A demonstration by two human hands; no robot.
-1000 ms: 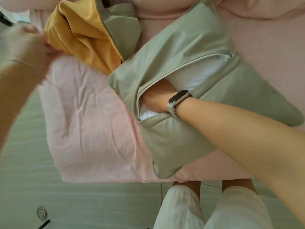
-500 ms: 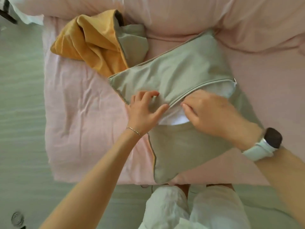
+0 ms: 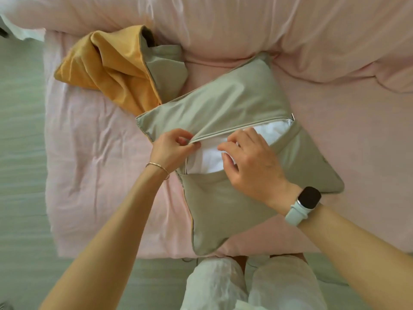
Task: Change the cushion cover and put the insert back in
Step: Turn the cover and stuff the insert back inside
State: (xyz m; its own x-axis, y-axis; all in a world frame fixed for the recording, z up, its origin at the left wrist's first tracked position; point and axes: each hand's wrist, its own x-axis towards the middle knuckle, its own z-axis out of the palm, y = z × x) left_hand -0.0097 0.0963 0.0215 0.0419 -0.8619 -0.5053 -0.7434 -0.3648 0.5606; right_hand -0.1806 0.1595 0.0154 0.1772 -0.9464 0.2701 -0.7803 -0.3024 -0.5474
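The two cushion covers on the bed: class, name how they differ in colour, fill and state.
The grey-green cover is plump with a white insert showing through its open zip; the yellow cover lies crumpled, apparently empty. Both hands work at the grey-green one; the yellow lies untouched. Both show grey-green fabric.

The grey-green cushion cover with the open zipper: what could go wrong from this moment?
1. The white insert bulges out of the open slit of the grey-green fabric cushion cover, so it may catch in the zipper teeth during closing.
2. The left hand pinches the upper zipper edge while the right hand presses on the insert; an uneven pull could strain the seam.
3. The metal zipper pull sits at the far end, out of both hands.
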